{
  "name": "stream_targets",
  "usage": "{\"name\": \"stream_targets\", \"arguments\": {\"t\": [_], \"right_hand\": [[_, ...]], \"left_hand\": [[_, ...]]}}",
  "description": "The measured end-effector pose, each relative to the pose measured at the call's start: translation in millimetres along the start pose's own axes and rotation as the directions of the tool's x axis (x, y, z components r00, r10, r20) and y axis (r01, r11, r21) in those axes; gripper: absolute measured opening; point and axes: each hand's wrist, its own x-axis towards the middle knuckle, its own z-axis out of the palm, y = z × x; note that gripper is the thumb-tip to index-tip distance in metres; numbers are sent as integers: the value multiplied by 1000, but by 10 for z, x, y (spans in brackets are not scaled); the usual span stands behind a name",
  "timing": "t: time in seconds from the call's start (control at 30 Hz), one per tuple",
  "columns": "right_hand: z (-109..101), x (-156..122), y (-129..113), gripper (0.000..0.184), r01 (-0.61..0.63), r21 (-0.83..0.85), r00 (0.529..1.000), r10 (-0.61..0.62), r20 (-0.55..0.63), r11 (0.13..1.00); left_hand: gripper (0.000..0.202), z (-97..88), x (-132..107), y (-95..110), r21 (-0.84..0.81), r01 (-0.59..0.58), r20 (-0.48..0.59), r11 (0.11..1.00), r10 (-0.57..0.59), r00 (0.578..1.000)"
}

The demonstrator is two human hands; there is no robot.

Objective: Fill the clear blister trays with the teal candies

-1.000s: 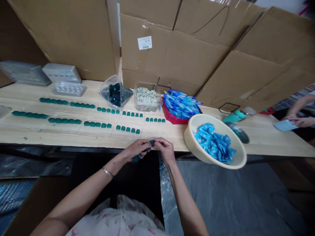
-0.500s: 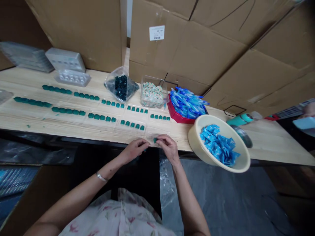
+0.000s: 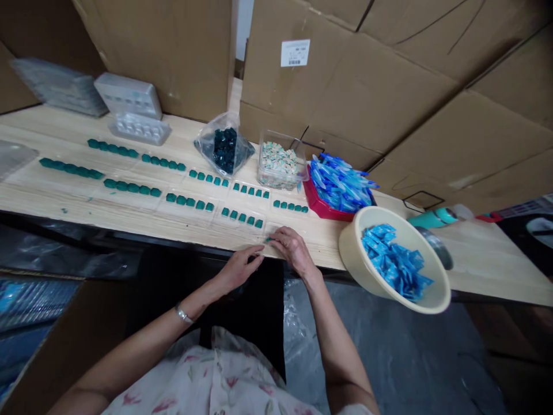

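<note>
At the table's near edge, my right hand [image 3: 292, 249] has its fingertips together on a small dark green block [image 3: 268, 239], low over a clear plastic tray [image 3: 280, 227]. The fingers hide most of that block. My left hand [image 3: 240, 268] is just left of it, thumb and forefinger apart at the tray's near corner, with nothing visible between them. Beyond the hands, green blocks [image 3: 242, 218] sit in short rows in clear trays, forming two long lines that run off to the left.
Behind the rows stand an open bag of dark green blocks [image 3: 225, 151], a clear tub of small pale pieces [image 3: 280, 158] and a red tray [image 3: 317, 204] of blue pen-like items. A cream basin [image 3: 352, 245] with blue packets overhangs the edge at right. Cardboard boxes [image 3: 345, 80] wall the back.
The view has shifted, so the table appears further right. My right hand has moved left and lower over the tray with the green block. My left thumb and forefinger have parted.
</note>
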Motion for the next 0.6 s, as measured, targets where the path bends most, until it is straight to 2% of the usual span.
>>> {"name": "stream_targets", "arguments": {"t": [0.2, 0.4, 0.47, 0.5, 0.53, 0.6], "right_hand": [[-48, -12, -48, 23, 27, -2, 999, -27, 28, 1000], [14, 0, 78, 19, 23, -63, 999, -20, 42, 998], [25, -3, 101, 17, 10, -80, 999, -7, 41, 997], [19, -8, 93, 18, 6, -81, 999, -3, 43, 997], [5, -15, 69, 19, 3, -79, 999, 0, 42, 997], [-42, -32, -28, 25, -20, -63, 1000, 20, 4, 998]], "left_hand": [[34, 4, 0, -23, 1, -21, -21, 1000, 21, 1000], [35, 5, 3, -36, -42, -11, -18, 999, 10, 1000], [35, -9, 2, -12, -134, 33, -15, 990, -35, 999], [36, -23, 5, 7, -218, 94, 2, 971, -96, 995], [37, -41, 11, 30, -321, 172, 36, 931, -169, 985], [40, -89, 35, 86, -540, 308, 126, 783, -287, 950]]}}
